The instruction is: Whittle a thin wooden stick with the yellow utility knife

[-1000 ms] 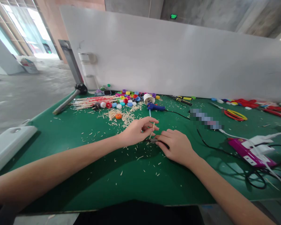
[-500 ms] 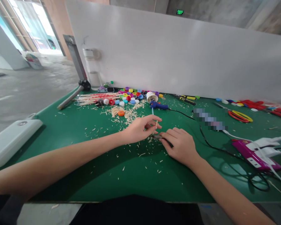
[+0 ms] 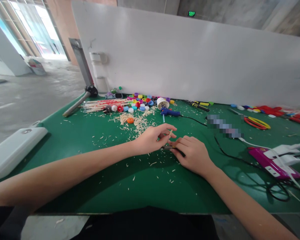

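Observation:
My left hand point(image 3: 156, 138) is closed, pinching a short, thin wooden stick point(image 3: 170, 132) between thumb and fingers. Just to the right, my right hand point(image 3: 191, 153) wraps round a small dark-handled knife point(image 3: 167, 147), its grey blade pointing left beneath my left fingertips. Most of the handle is hidden by my right hand. Pale wood shavings point(image 3: 153, 163) lie scattered on the green table point(image 3: 110, 196) below both hands. Whether blade and stick touch, I cannot tell.
Beyond my hands sit a blue glue gun point(image 3: 170, 112), a white cup point(image 3: 162, 102) on its side, coloured bottle caps point(image 3: 141, 106) and bundled sticks point(image 3: 102, 105). A magenta power strip point(image 3: 272, 163) with cables lies right, near yellow-red-handled pliers point(image 3: 258, 122). A white case point(image 3: 17, 150) is left.
My left hand has shifted slightly right, toward my right hand, and the stick has moved and tilted with it. My right hand keeps the knife in nearly the same place.

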`<control>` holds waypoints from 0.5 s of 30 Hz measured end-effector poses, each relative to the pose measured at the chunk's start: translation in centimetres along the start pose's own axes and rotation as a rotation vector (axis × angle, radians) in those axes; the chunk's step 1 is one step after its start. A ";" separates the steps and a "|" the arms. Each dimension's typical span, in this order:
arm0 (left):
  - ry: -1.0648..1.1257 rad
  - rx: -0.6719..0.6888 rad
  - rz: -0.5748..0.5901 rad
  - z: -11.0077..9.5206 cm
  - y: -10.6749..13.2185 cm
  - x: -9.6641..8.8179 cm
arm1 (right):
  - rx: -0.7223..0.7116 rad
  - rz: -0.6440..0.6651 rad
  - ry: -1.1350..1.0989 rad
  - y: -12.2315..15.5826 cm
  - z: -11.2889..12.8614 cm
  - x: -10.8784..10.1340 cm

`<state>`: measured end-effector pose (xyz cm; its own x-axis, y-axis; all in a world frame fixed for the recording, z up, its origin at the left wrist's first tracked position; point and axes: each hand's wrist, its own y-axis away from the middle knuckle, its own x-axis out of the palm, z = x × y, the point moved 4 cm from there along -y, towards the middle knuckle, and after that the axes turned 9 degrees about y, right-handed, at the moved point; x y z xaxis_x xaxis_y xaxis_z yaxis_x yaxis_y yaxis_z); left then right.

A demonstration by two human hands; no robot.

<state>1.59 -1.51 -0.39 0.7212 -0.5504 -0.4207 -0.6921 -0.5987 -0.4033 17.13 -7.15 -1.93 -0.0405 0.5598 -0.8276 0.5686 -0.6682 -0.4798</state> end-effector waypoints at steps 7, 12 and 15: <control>-0.119 0.019 -0.039 -0.4 0.1 0.3 | -0.002 0.108 -0.035 -0.5 -0.1 0.1; -0.195 0.003 -0.090 -0.5 0.1 0.1 | 0.001 0.111 -0.046 -0.4 -0.1 0.2; -0.140 -0.060 -0.078 -0.1 0.1 -0.1 | 0.012 0.031 -0.025 -0.1 0.0 0.1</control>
<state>1.47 -1.51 -0.32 0.7587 -0.4168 -0.5007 -0.6279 -0.6727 -0.3915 17.05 -6.99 -1.98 -0.0437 0.5268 -0.8489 0.5595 -0.6910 -0.4576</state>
